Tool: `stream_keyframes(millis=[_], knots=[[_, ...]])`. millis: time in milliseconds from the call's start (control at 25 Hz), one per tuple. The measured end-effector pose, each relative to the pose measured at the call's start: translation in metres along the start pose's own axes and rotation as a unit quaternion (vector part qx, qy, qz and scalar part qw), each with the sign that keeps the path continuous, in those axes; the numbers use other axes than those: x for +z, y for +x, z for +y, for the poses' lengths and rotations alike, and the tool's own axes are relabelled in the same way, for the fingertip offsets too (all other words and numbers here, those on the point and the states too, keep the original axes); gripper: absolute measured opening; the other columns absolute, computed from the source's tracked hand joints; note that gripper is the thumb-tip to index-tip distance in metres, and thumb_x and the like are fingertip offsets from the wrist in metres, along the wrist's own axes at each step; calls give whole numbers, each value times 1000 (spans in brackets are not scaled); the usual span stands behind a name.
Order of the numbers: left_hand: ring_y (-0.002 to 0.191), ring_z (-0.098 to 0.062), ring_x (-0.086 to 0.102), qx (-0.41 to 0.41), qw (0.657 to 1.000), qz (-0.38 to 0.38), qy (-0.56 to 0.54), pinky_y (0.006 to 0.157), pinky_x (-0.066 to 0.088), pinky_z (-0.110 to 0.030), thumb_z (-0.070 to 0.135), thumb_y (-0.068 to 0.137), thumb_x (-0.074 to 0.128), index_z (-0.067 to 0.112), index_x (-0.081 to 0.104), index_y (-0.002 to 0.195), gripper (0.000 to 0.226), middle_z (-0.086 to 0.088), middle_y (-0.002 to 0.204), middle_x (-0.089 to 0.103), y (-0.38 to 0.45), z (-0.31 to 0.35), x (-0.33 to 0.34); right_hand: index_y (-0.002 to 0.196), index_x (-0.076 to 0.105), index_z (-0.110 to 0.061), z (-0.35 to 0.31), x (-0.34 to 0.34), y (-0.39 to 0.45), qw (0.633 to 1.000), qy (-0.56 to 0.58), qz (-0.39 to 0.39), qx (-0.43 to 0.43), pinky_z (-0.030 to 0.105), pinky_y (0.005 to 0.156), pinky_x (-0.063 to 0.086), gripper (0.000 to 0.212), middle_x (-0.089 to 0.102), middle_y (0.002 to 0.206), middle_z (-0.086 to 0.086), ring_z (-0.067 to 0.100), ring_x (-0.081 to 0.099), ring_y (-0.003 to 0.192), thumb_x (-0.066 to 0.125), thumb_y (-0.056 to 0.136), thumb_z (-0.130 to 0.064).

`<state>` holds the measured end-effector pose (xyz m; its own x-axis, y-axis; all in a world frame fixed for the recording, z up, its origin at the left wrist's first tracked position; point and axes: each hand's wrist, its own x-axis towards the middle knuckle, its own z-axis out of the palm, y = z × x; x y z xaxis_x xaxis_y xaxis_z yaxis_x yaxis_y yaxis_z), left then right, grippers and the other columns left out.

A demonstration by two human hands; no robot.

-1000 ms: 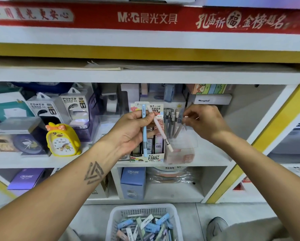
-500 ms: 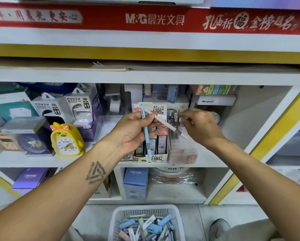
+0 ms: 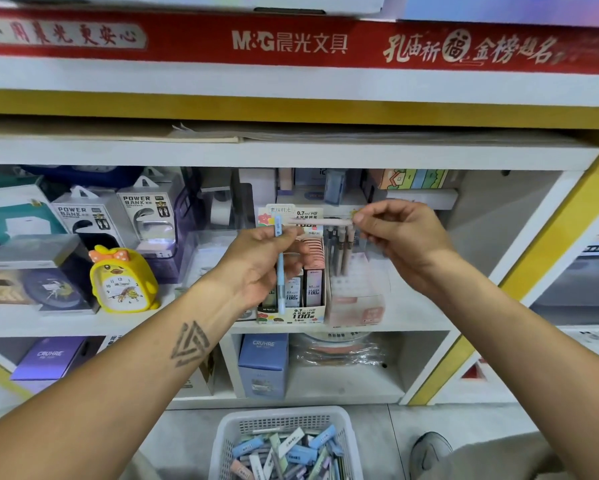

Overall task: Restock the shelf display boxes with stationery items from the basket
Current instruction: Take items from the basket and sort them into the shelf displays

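My left hand (image 3: pixel 260 265) holds a light blue pen (image 3: pixel 279 268) upright in front of the shelf. A pale pink pen (image 3: pixel 322 222) lies level between both hands; my right hand (image 3: pixel 405 244) pinches its right end, and its left end reaches my left fingers. Behind the hands stand a lead-refill display box (image 3: pixel 293 315) and a clear display box (image 3: pixel 358 299) with several upright pens. A white basket (image 3: pixel 284 419) of stationery packs sits on the floor below.
A yellow duck clock (image 3: pixel 123 280) and power bank boxes (image 3: pixel 118 220) fill the shelf's left. Blue and purple boxes (image 3: pixel 263 365) sit on the lower shelf. A yellow post (image 3: pixel 520 285) frames the right side. A shoe (image 3: pixel 429 452) is beside the basket.
My right hand left the clear box and took the pink pen's end. The pink pen swung from slanting downward to level, higher up.
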<state>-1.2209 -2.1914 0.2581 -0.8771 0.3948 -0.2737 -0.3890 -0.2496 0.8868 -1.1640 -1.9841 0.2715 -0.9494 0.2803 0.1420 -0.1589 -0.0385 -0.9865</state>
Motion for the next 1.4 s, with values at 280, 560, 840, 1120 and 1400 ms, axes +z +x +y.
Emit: stream_keyframes(millis=[280, 560, 840, 1120, 1400], knots=[[49, -15, 44, -75, 996, -40, 30, 41, 34, -22, 25, 97, 41, -2, 62, 112, 37, -10, 68, 59, -2, 2, 6, 108, 68, -1, 10, -16, 13, 990, -107, 64, -69, 32, 69, 57, 18, 70, 91, 28, 22, 67, 75, 70, 91, -5], [59, -15, 52, -40, 997, -59, 23, 55, 42, -25, 6, 96, 55, -2, 68, 114, 24, -11, 75, 63, -3, -1, 4, 104, 68, -20, 29, -9, 7, 878, -453, 11, -155, 32, 68, 57, 11, 68, 74, -7, 10, 69, 71, 65, 95, -14], [61, -16, 52, -44, 998, -46, 27, 60, 44, -27, 7, 96, 53, -2, 66, 121, 29, -11, 76, 63, -5, 0, 3, 104, 68, -16, 27, -11, 7, 882, -450, 19, -137, 23, 66, 55, 10, 71, 78, 0, 7, 69, 73, 65, 96, -11], [63, -19, 57, -34, 998, -49, 15, 59, 48, -27, -3, 95, 46, -4, 65, 113, 26, -15, 77, 65, -6, 0, 3, 104, 69, -12, 26, -13, 7, 884, -447, 42, -132, 33, 72, 59, 10, 72, 80, 4, 15, 71, 74, 65, 96, -11], [71, -22, 72, -1, 996, -80, 43, 66, 60, -30, -8, 93, 56, -2, 69, 107, 20, -18, 83, 73, -6, -3, -1, 98, 68, -22, 27, -8, 7, 877, -457, -39, -139, 28, 72, 56, 9, 70, 79, -4, 11, 69, 74, 67, 94, -14]])
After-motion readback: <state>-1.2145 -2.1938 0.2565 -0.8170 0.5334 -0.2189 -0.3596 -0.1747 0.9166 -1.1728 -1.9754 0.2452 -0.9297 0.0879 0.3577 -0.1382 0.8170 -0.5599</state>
